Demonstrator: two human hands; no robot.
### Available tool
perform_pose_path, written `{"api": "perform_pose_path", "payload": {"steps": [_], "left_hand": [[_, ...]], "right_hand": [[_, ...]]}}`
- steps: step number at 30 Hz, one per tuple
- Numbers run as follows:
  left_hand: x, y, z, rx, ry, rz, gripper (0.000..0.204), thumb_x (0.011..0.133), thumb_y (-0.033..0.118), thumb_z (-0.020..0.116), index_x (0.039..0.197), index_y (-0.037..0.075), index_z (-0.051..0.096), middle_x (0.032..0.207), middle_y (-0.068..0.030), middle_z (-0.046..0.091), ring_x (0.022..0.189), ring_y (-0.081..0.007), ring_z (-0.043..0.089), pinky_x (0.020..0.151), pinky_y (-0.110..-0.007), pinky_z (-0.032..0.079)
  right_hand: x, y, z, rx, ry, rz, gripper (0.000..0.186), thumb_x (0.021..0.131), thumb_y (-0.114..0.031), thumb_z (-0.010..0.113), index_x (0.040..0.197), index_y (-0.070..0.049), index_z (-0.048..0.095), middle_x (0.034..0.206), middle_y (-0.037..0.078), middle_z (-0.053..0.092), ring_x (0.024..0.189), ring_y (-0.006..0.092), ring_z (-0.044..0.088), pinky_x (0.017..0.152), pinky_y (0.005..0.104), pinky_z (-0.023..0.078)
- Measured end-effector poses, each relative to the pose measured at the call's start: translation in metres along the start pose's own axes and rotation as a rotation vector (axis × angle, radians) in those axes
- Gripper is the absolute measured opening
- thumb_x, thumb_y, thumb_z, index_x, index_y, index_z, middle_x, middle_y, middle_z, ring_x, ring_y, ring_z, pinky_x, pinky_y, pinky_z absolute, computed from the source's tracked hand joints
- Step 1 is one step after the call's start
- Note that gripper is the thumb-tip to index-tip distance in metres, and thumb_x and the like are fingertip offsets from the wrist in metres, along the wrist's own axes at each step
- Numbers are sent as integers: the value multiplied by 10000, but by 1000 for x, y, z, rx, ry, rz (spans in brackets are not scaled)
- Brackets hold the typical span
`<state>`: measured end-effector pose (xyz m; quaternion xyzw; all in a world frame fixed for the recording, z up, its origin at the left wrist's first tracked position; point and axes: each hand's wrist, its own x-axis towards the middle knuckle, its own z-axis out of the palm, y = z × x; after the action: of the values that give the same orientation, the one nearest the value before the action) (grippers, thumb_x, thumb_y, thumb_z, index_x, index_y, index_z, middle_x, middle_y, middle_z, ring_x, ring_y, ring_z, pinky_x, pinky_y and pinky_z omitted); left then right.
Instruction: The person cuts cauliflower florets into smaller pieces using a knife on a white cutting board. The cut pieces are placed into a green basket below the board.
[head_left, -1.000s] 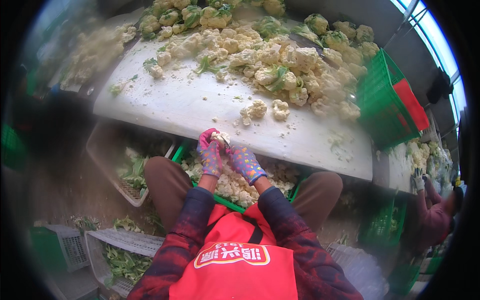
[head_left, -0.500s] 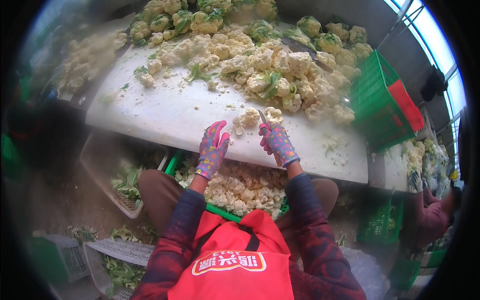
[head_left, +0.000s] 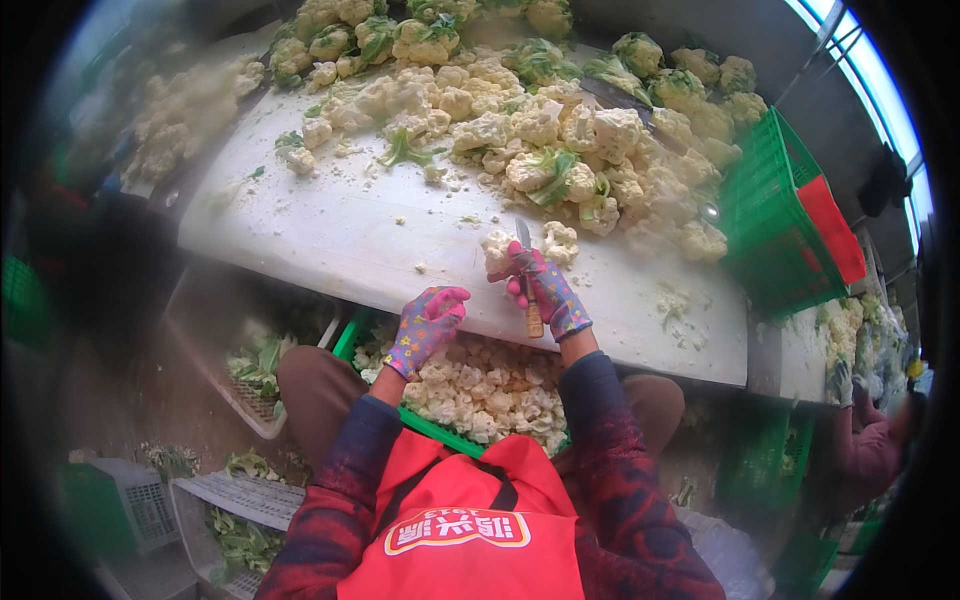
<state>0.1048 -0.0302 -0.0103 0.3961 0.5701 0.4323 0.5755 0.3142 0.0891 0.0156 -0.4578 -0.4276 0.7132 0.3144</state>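
My right hand (head_left: 545,290), in a flowered glove with pink fingers, is closed round a small knife (head_left: 534,318). The wooden handle points down toward me and the blade points up, away from me. A cauliflower floret (head_left: 497,250) lies against the right fingertips, and another floret (head_left: 560,243) sits just beyond the blade. Over the table's near edge, my left hand (head_left: 430,322) wears a matching glove. Its fingers are loosely bent and apart, with nothing visible in them. Below both hands, a green crate (head_left: 440,425) full of cut florets stands between my knees.
Cauliflower pieces (head_left: 540,125) are heaped on the white table (head_left: 330,240), with whole heads behind. Green crates (head_left: 770,210) are stacked at its right end. Pale crates (head_left: 240,500) with leaves stand on the floor at left. Another person (head_left: 870,440) works at far right.
My left hand has dropped toward the table edge and turned inward, its fingers bending. My right hand has moved against a floret, and the knife now shows more fully. The view has shifted slightly.
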Motion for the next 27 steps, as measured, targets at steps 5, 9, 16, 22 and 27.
{"api": "perform_pose_path", "payload": {"steps": [5, 9, 16, 22, 27], "left_hand": [[-3, 6, 12, 154, 103, 227, 749, 931, 331, 765, 1536, 59, 417, 1369, -78, 610, 1146, -175, 614, 955, -309, 526], [3, 3, 16, -33, 68, 265, 793, 901, 510, 734, 1495, 55, 471, 1333, -160, 604, 1131, -316, 652, 958, -391, 535], [7, -1, 5, 859, 324, 295, 681, 877, 396, 771, 1444, 100, 538, 1249, -182, 606, 1072, -373, 647, 924, -463, 532], [14, -12, 2, 750, 265, 425, 681, 888, 276, 757, 1481, 85, 484, 1255, -216, 596, 1106, -413, 629, 921, -476, 529], [16, -15, -2, 623, 219, 367, 644, 905, 294, 761, 1455, 65, 518, 1291, -215, 600, 1127, -400, 632, 940, -462, 523]], "right_hand": [[-46, 28, 20, 165, -218, 2, 519, 1017, -454, 621, 1351, -64, 546, 893, 83, 713, 543, 67, 549, 413, 195, 421], [-60, 48, 24, -300, -1, -81, 428, 1015, -380, 646, 1322, -89, 580, 808, 83, 686, 639, 168, 646, 542, 335, 519], [-73, 62, 25, -1190, 187, -656, 198, 1049, -262, 537, 1114, -82, 589, 857, 183, 686, 745, 394, 677, 669, 486, 537], [-55, 49, 48, -1434, 79, -468, 155, 1014, -202, 522, 1060, -66, 580, 833, 204, 691, 796, 433, 674, 687, 518, 532], [-38, 53, 61, -1465, 112, -440, 185, 949, -127, 552, 1104, -51, 617, 897, 194, 721, 868, 395, 708, 745, 494, 549]]}}
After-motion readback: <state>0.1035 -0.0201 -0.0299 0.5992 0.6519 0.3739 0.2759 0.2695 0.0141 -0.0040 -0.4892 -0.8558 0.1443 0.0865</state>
